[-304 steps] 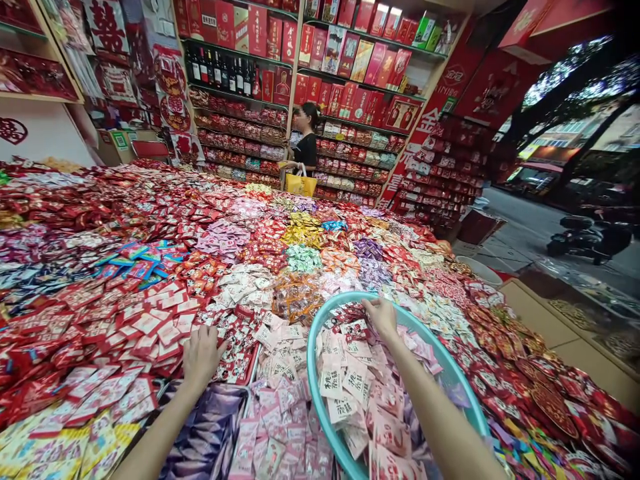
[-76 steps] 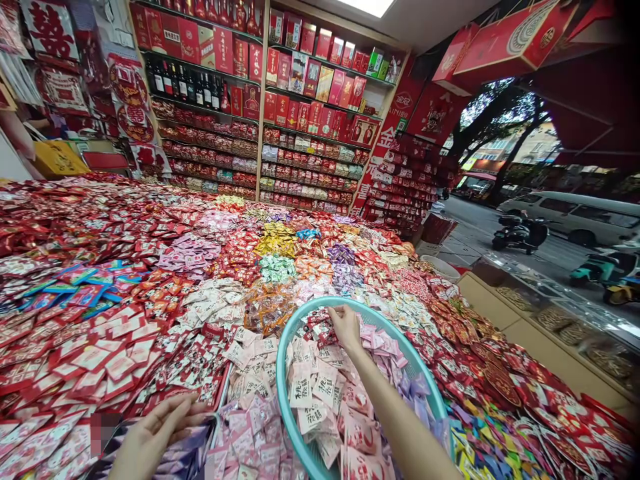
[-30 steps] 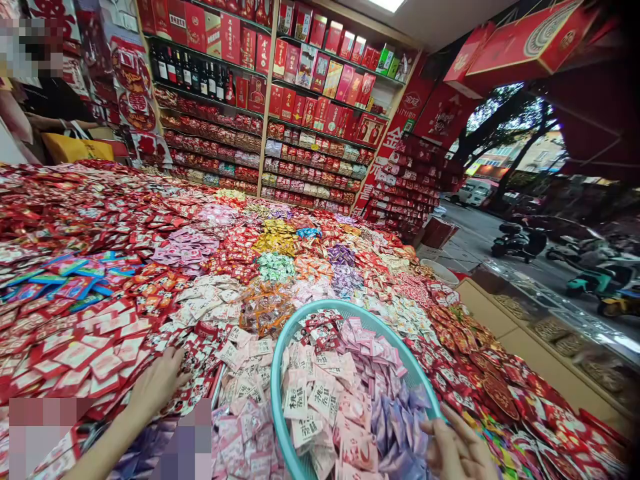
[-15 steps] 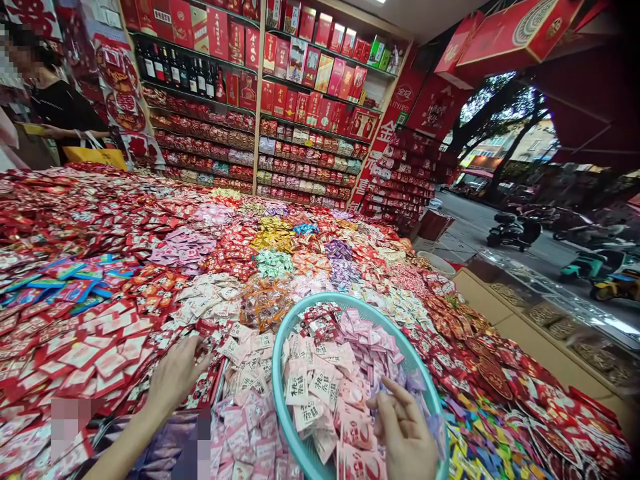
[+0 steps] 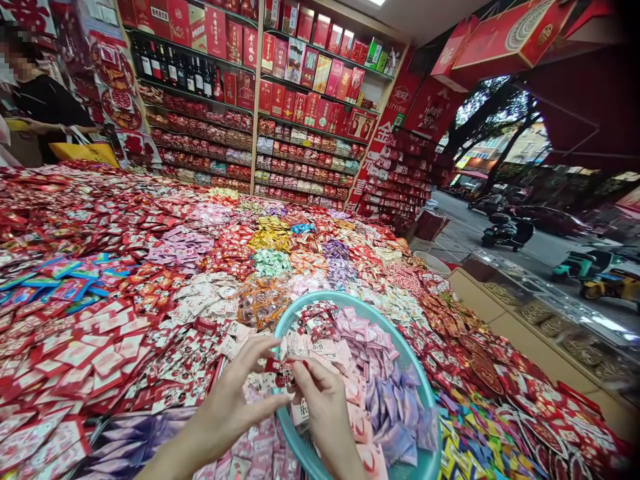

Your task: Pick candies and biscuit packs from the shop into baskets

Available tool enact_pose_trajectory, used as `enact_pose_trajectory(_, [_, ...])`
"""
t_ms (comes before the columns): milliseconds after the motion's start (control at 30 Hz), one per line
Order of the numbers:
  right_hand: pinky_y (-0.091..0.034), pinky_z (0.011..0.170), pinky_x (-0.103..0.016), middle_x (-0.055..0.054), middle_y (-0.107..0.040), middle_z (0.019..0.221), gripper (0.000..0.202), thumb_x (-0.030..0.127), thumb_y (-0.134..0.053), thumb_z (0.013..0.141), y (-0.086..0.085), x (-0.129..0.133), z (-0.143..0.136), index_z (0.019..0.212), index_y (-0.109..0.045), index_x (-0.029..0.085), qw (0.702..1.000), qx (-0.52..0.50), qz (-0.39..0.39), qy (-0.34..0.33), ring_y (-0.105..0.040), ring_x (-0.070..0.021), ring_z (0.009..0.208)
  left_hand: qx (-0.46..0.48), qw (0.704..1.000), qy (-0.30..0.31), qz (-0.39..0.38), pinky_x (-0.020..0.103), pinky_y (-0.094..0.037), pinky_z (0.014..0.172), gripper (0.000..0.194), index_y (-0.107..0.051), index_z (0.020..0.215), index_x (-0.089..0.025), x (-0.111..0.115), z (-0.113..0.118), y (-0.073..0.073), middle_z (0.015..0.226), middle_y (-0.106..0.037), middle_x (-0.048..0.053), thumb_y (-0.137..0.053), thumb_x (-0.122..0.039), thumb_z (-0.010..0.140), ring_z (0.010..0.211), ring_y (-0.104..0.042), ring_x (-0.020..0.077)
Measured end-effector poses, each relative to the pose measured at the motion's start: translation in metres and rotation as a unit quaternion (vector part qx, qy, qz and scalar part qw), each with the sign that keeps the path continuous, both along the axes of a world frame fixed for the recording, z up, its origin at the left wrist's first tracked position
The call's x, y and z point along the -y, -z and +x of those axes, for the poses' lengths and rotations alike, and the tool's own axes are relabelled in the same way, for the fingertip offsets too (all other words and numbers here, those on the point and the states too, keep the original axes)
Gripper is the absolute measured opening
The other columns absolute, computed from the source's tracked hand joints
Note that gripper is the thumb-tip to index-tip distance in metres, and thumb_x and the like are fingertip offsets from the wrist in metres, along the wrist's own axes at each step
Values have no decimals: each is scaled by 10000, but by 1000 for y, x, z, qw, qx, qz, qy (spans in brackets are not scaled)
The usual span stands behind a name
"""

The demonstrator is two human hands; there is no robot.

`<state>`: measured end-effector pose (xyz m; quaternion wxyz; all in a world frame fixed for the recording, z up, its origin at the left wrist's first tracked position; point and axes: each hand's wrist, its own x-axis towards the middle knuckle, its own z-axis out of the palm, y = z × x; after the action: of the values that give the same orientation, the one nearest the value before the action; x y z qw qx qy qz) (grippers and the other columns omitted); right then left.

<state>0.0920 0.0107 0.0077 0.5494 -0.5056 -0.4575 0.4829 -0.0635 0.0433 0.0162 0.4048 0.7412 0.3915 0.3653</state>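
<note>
Holding small red packet [image 5: 283, 375] above left rim of teal basket [image 5: 333, 295], pinched near its edge between thumb and fingers of right hand [image 5: 327, 413]. Left hand [image 5: 225, 400] spread wide around small red packet, reaching in from left of teal basket; cannot tell on contact. Edge pinch probably meant to leave printed face uncovered, plus room for opposite fingers. Count in pinch: cannot tell, partly covered.

Inside teal basket: red packets [image 5: 315, 319] at far end, pink packets [image 5: 367, 340] toward far right, purple packets [image 5: 395, 407] at near right, cream packets [image 5: 325, 350] at left. Grouped by kind, likely for easy telling apart. Just beyond teal basket: brown packets [image 5: 263, 300]. Left of teal basket, near side: dark purple packets [image 5: 145, 427] in rows, probably for tight packing.
</note>
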Motion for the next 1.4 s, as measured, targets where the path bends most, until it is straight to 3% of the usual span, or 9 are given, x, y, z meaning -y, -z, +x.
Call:
enact_pose_trajectory(100, [-407,547,-229,-28,-620,760,312,442,-554,812,5,3,1,901,-688,175,1000,-3,-5,11,-488,-122,616,101,982,-37,-158,256,-475,735,252,-611,971,-203,-1,2,5,936,-643,53,-560,-383,801,841,-593,179])
enact_pose_trajectory(233, [-432,709,-256,-29,-652,833,293,426,-531,833,5,5,3,935,-693,205,999,34,3,13,-555,-154,756,120,977,-58,-167,200,-415,610,228,-644,749,-173,0,2,9,678,-595,0,-587,-391,780,657,-523,127])
enact_pose_trajectory(333, [-418,808,-279,-30,-661,892,276,399,-506,856,5,6,3,950,-694,219,999,36,25,12,-573,-183,891,123,977,-63,-160,201,-402,613,230,-644,735,-172,2,0,11,682,-587,-1,-581,-387,786,659,-506,124])
enact_pose_trajectory(533, [-427,791,-301,-33,-666,830,296,394,-483,868,6,7,-3,919,-696,195,999,-8,24,33,-587,-203,867,150,974,-65,-155,222,-424,710,195,-648,734,-182,8,-3,8,772,-634,20,-583,-357,792,753,-546,150])
enact_pose_trajectory(833, [-430,740,-287,-28,-654,792,288,389,-503,857,4,5,-9,894,-695,178,997,-45,21,52,-567,-187,801,215,945,-151,-196,201,-429,682,174,-648,723,-190,20,8,8,728,-629,-1,-633,-361,747,726,-546,138])
enact_pose_trajectory(967, [-425,740,-275,-22,-636,776,273,382,-506,854,2,6,-8,884,-695,188,999,17,33,40,-568,-182,808,225,931,-124,-258,208,-436,693,221,-662,804,-180,18,13,3,780,-653,14,-667,-376,703,759,-561,146])
enact_pose_trajectory(1133, [-433,701,-272,-23,-621,731,285,394,-510,843,-1,11,-11,798,-695,181,997,39,44,51,-562,-180,763,209,938,-101,-257,225,-429,657,249,-657,709,-156,17,14,6,701,-632,21,-665,-404,694,694,-540,145])
enact_pose_trajectory(1267, [-430,655,-265,-10,-581,664,307,435,-549,808,8,13,-14,700,-670,174,998,13,17,67,-529,-167,698,210,937,-122,-253,241,-431,666,260,-657,677,-157,20,13,14,694,-631,25,-653,-417,701,699,-549,157])
enact_pose_trajectory(1400, [-434,575,-244,0,-562,646,314,474,-632,731,27,13,-20,767,-663,164,996,-60,-53,38,-500,-140,623,245,922,-156,-254,249,-440,728,240,-669,680,-164,21,16,23,728,-648,27,-671,-404,694,757,-565,167])
